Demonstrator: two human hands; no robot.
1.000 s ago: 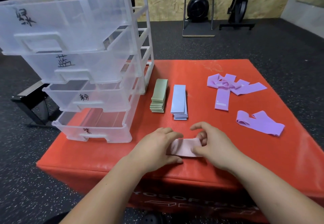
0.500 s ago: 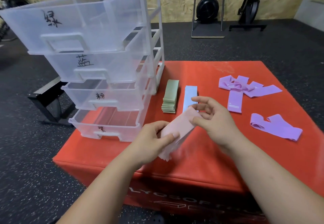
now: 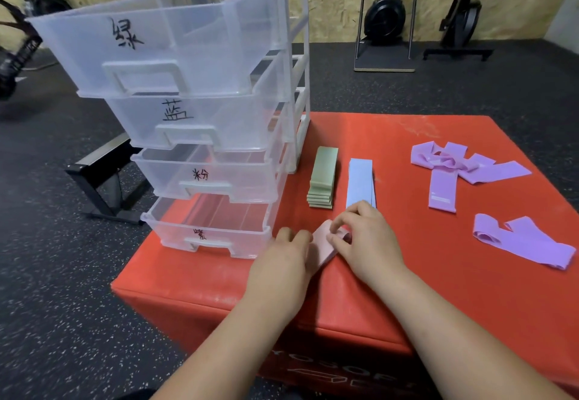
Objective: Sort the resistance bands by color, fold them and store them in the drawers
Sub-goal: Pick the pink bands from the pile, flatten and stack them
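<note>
We see the folded pink band (image 3: pixel 324 247) on the red surface (image 3: pixel 438 299), just right of the drawer unit (image 3: pixel 219 124). The right hand (image 3: pixel 368 243) pinches its far end with curled fingers; the left hand (image 3: pixel 280 263) grips its left edge.

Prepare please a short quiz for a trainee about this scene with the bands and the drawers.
1. True or false: the purple bands lie on the red box, not in a drawer.
2. Which stack lies between the drawers and the blue stack? A. green B. pink C. purple
3. Fill in: the left hand and the right hand both hold the ___ band.

Key
1. True.
2. A, the green stack.
3. Pink: it is the pink band.
</note>
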